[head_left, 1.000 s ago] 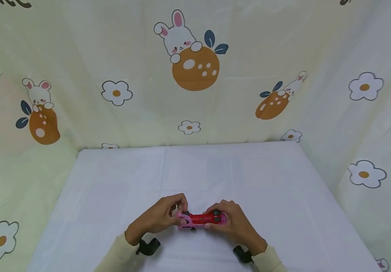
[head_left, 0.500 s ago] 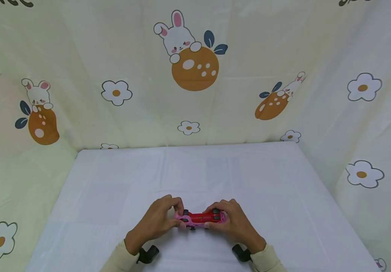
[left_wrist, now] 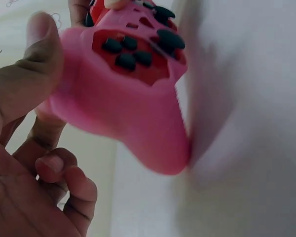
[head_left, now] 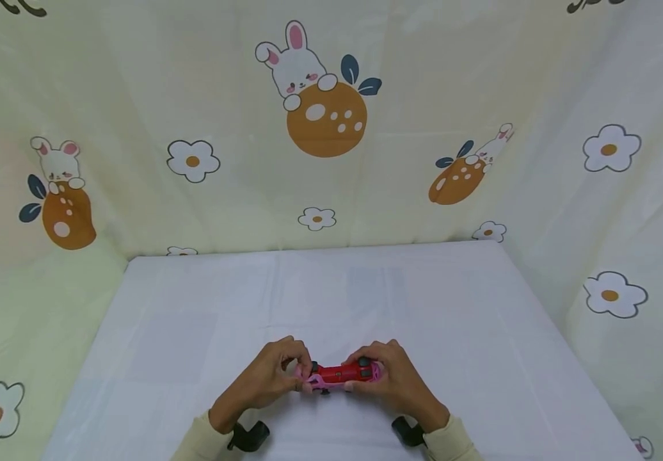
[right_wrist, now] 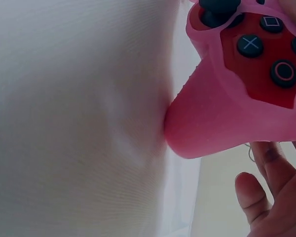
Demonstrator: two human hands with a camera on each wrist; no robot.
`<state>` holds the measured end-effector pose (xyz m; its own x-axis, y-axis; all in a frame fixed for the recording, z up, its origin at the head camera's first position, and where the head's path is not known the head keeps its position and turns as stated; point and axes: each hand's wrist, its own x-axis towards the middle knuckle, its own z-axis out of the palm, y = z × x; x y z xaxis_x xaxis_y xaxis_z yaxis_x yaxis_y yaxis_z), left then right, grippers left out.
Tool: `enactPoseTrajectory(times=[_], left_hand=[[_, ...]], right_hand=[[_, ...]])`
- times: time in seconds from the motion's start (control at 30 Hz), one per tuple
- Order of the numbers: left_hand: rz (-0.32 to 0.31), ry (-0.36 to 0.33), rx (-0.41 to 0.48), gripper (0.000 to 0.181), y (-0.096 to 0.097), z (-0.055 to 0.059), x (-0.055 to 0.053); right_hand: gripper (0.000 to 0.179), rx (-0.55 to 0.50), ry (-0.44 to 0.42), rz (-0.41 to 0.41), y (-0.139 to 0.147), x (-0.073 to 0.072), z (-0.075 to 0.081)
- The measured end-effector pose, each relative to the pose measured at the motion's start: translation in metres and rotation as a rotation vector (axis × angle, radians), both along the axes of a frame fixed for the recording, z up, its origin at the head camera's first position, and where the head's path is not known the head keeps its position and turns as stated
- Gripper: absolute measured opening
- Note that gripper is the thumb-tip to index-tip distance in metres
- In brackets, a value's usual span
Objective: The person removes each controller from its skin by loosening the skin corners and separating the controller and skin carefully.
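A red game controller in a pink silicone cover stands tilted up between my hands, its handle tips touching the white table. My left hand pinches the cover at the left shoulder, thumb on the near side and fingers on the far side. At the right end my right hand grips controller and cover, thumb in front and fingers behind. Dark direction buttons show through the cover's opening in the left wrist view. The right wrist view shows face buttons and a thumbstick. The controller's top middle is bare red.
A white cloth covers the table. Behind and at both sides hangs a pale curtain printed with rabbits and flowers. Dark wrist cameras sit below both hands.
My left fingers have shifted at the cover's left end, spreading away from the left shoulder, then closing in over it again. My right hand keeps its grip, nearly still.
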<state>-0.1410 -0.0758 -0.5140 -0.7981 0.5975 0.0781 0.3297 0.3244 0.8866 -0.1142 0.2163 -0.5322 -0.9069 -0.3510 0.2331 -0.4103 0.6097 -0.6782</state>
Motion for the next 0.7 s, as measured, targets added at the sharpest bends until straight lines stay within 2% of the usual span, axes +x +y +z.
enactPoseTrajectory(times=[0.1, 0.3, 0.53, 0.6, 0.7], left_hand=[[-0.005, -0.013, 0.021, 0.031, -0.002, -0.002, 0.004], [0.033, 0.135, -0.021, 0.033, -0.008, -0.005, 0.008], [0.048, 0.251, -0.058, 0.035, -0.012, -0.010, 0.007], [0.072, 0.286, -0.066, 0.035, -0.011, -0.010, 0.008], [0.152, 0.310, -0.070, 0.031, -0.008, -0.011, 0.009]], right_hand=[[0.034, -0.006, 0.013, 0.018, 0.000, -0.001, 0.000], [0.037, -0.013, -0.013, 0.012, 0.000, -0.004, 0.001], [0.034, -0.010, -0.078, 0.000, 0.001, -0.005, 0.002], [0.032, -0.021, -0.087, 0.008, 0.001, -0.006, 0.002], [0.031, -0.059, -0.124, 0.020, 0.001, -0.008, 0.001]])
